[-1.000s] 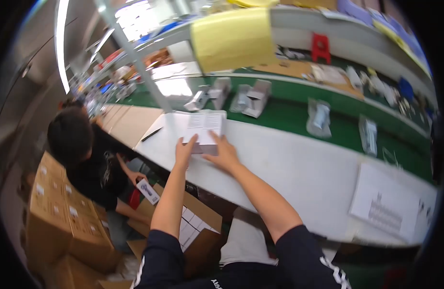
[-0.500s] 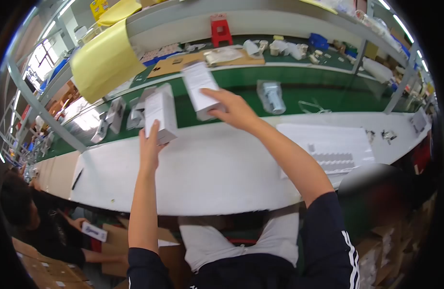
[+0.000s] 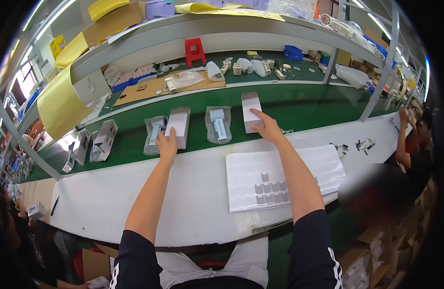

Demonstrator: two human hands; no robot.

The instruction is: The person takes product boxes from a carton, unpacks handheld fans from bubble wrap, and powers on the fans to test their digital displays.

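Observation:
On the green surface, my left hand (image 3: 168,146) has its fingers on the lower left edge of a white box (image 3: 180,124). Close by on its left lies a light blue device in a clear bag (image 3: 155,134). My right hand (image 3: 267,128) grips a second white box (image 3: 251,107) at its lower right side, with the fingertips on its top face. Between the two boxes is another bagged light blue device (image 3: 219,125). The undersides of both boxes are hidden.
Opened white boxes (image 3: 105,139) stand at left on the green strip (image 3: 308,108). A sheet with grey stickers (image 3: 236,168) lies on the white worktop (image 3: 198,197), small metal parts (image 3: 365,144) farther right. A shelf (image 3: 260,26) spans above. Co-workers are at both sides.
The view has shifted to the right. Both boxes have moved right along the green strip and now sit farther apart, with a bagged device between them. Both hands have stayed with their boxes.

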